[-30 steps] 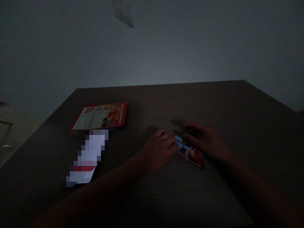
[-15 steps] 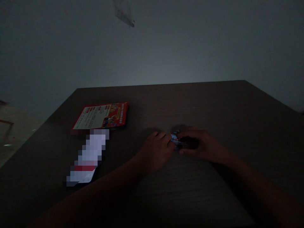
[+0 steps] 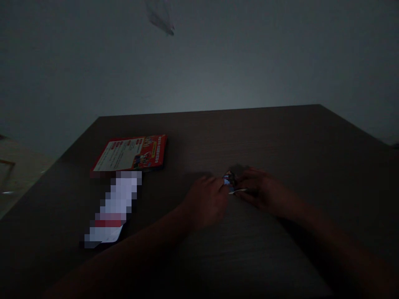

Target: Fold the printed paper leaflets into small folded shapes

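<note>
A small, colourful printed piece (image 3: 228, 178), perhaps a card or paper, lies low over the table between my hands. Blue and dark patches show on it; the rest is hidden by fingers. My left hand (image 3: 207, 201) is curled over its left side, fingers pressed together. From the right, my right hand (image 3: 264, 189) closes its fingers on the other side. A thin pale edge (image 3: 239, 191) sticks out between the right fingertips, and darkness hides how many pieces there are.
A red printed box or book (image 3: 131, 153) lies at the left of the dark wooden table (image 3: 249, 137). Nearer me is a lit phone (image 3: 116, 207) with a blurred screen. Beyond the far edge stands a grey wall (image 3: 237, 54) with a clear plastic bag (image 3: 160, 16).
My right fingers have drawn closer together, and the thin pale edge now shows between them. The printed piece has shifted and less of it is visible. My left hand has barely moved.
</note>
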{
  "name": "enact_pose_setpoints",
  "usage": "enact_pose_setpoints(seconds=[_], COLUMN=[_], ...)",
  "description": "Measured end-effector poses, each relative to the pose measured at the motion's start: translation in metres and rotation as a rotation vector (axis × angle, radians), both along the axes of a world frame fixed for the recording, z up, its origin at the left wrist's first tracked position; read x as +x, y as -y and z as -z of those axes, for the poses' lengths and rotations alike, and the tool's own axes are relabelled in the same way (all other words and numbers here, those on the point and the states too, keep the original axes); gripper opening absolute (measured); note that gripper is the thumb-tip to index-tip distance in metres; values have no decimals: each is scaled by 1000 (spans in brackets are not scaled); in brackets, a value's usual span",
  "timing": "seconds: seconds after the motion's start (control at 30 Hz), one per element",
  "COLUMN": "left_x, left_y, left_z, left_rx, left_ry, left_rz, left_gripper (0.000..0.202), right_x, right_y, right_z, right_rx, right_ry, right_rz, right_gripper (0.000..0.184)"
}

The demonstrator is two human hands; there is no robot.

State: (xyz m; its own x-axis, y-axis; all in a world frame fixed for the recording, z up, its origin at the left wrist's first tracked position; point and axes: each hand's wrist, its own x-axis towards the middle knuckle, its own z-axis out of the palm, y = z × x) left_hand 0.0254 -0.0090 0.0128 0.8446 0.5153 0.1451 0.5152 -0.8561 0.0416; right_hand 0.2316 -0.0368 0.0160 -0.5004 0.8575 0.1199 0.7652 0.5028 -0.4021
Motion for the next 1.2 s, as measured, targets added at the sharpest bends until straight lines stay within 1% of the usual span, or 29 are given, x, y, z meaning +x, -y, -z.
enact_pose_setpoints(seconds=[0.13, 0.23, 0.37, 0.47, 0.6, 0.83, 1.03, 1.2], left_x=[0, 1, 2, 5, 9, 12, 7, 2], left_y=[-4, -9, -13, -13, -12, -12, -20, -28], left_z=[1, 4, 4, 1, -5, -6, -15, -20], left_rx=[-104, -150, -186, -210, -245, -249, -331, -431], left_ry=[51, 83, 87, 62, 22, -13, -88, -119], left_rz=[-63, -84, -99, -139, -189, -289, -327, -350], left_gripper=[21, 23, 26, 26, 26, 35, 31, 31], right_x=[0, -1, -4, -7, -10, -14, -9, -1], right_y=[0, -1, -1, -1, -1, -3, -5, -6], right_z=[0, 1, 2, 0, -4, -8, -10, -9], right_rx=[-9, -27, -46, -79, -151, -260, -346, -384], right_ry=[26, 34, 42, 68, 93, 128, 109, 70], right_rz=[10, 14, 87, 164, 227, 354, 455, 479], right_gripper=[14, 15, 14, 18, 26, 30, 32, 31])
